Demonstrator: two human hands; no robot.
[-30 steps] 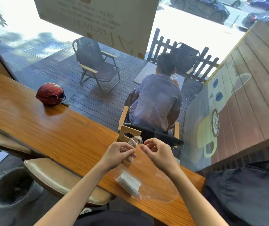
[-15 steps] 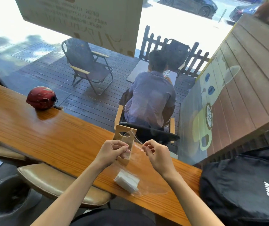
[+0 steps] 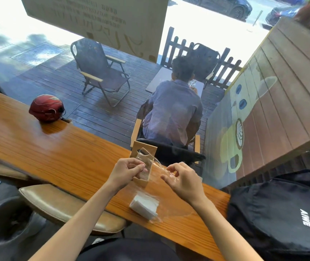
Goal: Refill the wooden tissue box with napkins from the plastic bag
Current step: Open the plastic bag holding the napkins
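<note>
A: How is the clear, crinkled plastic bag [image 3: 161,187] being held?

B: Its mouth is pinched at one side by the left hand [image 3: 125,173] and at the other by the right hand [image 3: 183,180], both raised just above the long orange-brown wooden counter [image 3: 56,157]. The film is stretched between them in front of the small pale wooden tissue box [image 3: 143,162] with the oval cut-out.

A: And where is the stack of white folded napkins [image 3: 144,206] found?

B: It is seen low in the bag, resting on the counter near its front edge, below the hands. Nothing has been put into the box yet, as far as can be told.

A: What could go wrong?

B: The film could be torn if the mouth is pulled apart too hard. The light box, just behind the film, could be tipped or pushed toward the window. If the bag is lifted with its mouth slack, the napkins could be spilled over the front edge.
</note>
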